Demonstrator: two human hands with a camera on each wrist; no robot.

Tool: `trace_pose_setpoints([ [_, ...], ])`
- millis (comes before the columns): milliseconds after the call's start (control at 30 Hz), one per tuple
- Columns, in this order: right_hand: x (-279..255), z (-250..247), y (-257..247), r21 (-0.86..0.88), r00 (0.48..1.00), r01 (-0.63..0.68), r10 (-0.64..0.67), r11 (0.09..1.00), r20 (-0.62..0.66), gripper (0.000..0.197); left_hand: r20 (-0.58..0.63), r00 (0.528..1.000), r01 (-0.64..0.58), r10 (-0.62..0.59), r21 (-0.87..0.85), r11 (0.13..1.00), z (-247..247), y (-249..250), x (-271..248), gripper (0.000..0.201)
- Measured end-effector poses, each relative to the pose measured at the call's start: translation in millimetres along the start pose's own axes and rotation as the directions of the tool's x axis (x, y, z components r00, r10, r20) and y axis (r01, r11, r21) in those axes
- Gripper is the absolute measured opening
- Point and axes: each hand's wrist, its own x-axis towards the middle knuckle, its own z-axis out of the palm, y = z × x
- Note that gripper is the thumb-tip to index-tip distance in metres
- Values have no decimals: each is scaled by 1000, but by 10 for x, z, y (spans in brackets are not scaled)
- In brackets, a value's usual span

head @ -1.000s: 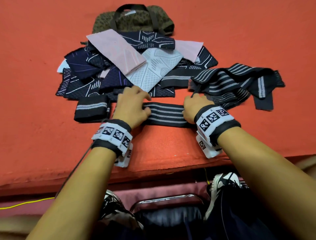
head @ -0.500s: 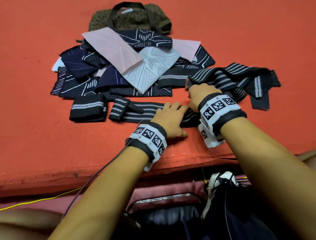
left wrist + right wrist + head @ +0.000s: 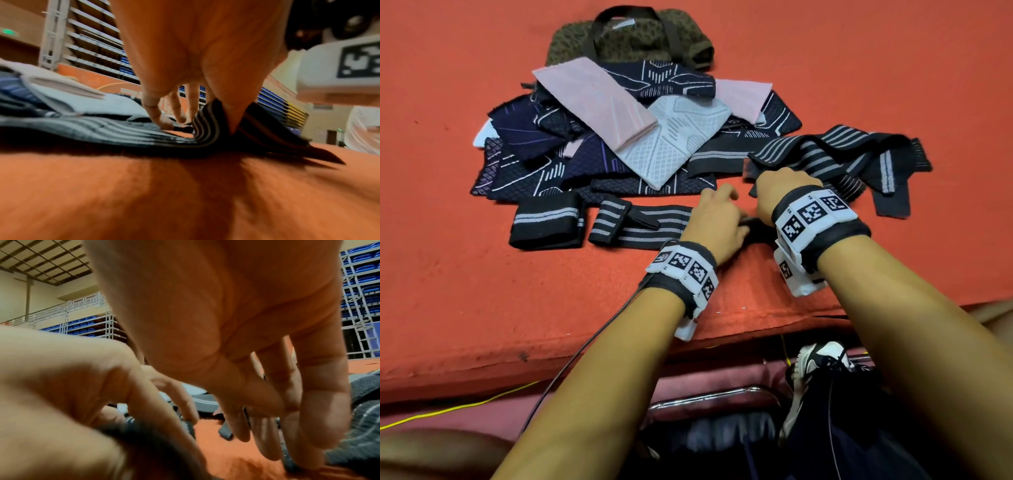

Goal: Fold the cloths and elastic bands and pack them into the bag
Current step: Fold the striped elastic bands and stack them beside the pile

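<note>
While working from head view: keep long black grey-striped elastic band (image 3: 640,229) flat on orange felt table (image 3: 465,274), olive fabric bag (image 3: 633,37) far behind pile. L wrist view: left hand (image 3: 197,68) thumb tucked in band's fold, fingertips (image 3: 164,121) pressing; crease square. R wrist view: right hand (image 3: 236,353) fingers down, loosely spread; grip can't tell.
</note>
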Motion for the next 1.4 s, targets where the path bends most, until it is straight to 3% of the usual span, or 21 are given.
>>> trace_pose_setpoints([
  [100,10,-3,46,25,999,31,-31,999,-16,58,-134,969,195,-209,-115,974,-135,-218,-30,30],
  [200,14,34,10,35,998,58,-58,998,11,61,-114,939,315,-325,-96,944,-276,-440,-114,29],
  [333,0,152,-220,100,971,207,-217,973,105,47,-38,939,333,-341,-136,933,-339,-618,-243,28],
  [433,-10,211,-308,197,955,266,-286,944,76,56,-26,926,367,-376,-162,916,-383,-715,-315,28],
  [600,3,223,-333,284,988,152,-147,947,-40,58,40,919,393,-392,-170,904,-453,-874,-377,29],
  [700,-12,207,-359,343,994,111,-95,933,-61,57,45,934,353,-353,-255,900,-470,-857,-390,52],
  [800,-5,249,-438,389,968,250,-218,887,-127,59,37,960,274,-276,-296,915,-451,-813,-395,70],
  [867,-26,264,-498,381,935,354,-321,854,-148,69,12,959,275,-284,-296,915,-439,-812,-404,56],
  [1033,-104,319,-573,324,864,478,-503,816,-10,102,-22,945,308,-327,-281,909,-467,-882,-420,23],
  [1067,-108,332,-567,292,864,482,-503,826,-2,102,-26,942,314,-335,-284,906,-471,-887,-417,24],
  [1200,-83,278,-457,156,915,403,-400,902,-54,69,-33,934,336,-355,-251,908,-506,-932,-426,30],
  [1267,-55,198,-348,142,945,328,-327,934,-31,68,-14,937,340,-348,-180,923,-516,-981,-430,29],
  [1400,32,32,-115,105,971,194,-206,975,122,81,-28,936,343,-352,-166,925,-485,-987,-436,52],
])
